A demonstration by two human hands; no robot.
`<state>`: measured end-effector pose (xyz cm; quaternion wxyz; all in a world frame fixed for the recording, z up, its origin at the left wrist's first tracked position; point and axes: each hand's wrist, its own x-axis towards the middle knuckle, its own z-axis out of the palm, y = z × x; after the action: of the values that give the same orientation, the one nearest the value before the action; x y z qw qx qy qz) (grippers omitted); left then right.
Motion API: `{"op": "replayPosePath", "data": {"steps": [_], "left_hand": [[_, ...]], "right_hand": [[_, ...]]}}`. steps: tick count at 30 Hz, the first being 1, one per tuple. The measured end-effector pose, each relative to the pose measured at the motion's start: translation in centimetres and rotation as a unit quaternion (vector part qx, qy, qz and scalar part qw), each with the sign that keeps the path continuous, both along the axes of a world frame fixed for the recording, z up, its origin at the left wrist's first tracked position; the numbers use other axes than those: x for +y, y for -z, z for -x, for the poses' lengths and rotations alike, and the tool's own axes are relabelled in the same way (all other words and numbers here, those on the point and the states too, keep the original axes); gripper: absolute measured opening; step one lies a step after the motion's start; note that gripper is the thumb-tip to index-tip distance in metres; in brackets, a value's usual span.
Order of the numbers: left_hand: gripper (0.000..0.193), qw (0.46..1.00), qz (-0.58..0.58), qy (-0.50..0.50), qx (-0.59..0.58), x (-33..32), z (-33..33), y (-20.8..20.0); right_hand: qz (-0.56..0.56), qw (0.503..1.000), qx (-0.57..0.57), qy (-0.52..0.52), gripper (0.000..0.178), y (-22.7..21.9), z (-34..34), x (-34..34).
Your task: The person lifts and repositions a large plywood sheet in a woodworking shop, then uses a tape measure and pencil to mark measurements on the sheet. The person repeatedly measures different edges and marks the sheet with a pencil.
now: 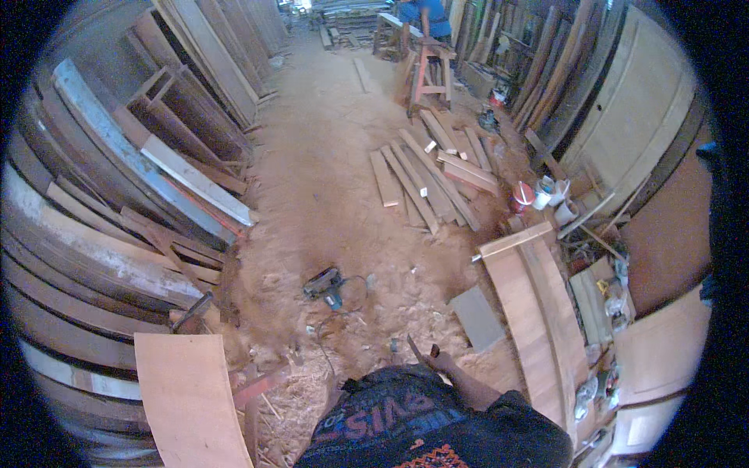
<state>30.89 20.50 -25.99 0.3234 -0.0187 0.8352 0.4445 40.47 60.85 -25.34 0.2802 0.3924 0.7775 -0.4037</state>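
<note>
My right hand [438,361] is out in front of my dark printed shirt, low in the middle of the head view. Its fingers are closed on a thin, narrow strip [414,348] that points forward and left; its exact kind is too small to make out. Only a sliver of my left forearm [331,387] shows beside the shirt, and the left hand itself is hidden. Ahead of me a dark and teal corded power tool [324,287] lies on the dusty floor, its cord trailing back toward me.
Loose boards [421,183] lie ahead to the right, near a red bucket [523,195]. A long wooden panel [530,304] lies at my right. Another panel [187,398] stands near left. Planks line both walls. A person in blue [425,15] works beyond a red sawhorse [429,78].
</note>
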Motion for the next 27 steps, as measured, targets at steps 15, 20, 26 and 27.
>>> {"op": "replayPosePath", "data": {"steps": [15, 20, 26, 27], "left_hand": [[0.053, 0.808, -0.189, -0.432, 0.354, -14.2, 8.1, -6.0], [0.078, 0.758, 0.385, -0.273, 0.450, -20.0, 6.3, -15.0], [0.116, 0.768, 0.454, -0.252, 0.375, -26.5, 2.8, -11.8], [0.120, 0.736, 0.447, -0.231, 0.453, -27.1, 2.5, -10.9]], "right_hand": [[0.037, 0.992, -0.007, 0.123, 0.069, 2.2, -3.2, 3.3], [-0.033, 0.998, -0.002, 0.056, 0.076, 1.5, -1.3, 4.1], [0.010, 0.997, 0.047, 0.065, 0.083, -3.7, 0.4, 3.6], [0.023, 0.996, 0.048, 0.066, 0.084, -4.3, 0.6, 3.4]]}}
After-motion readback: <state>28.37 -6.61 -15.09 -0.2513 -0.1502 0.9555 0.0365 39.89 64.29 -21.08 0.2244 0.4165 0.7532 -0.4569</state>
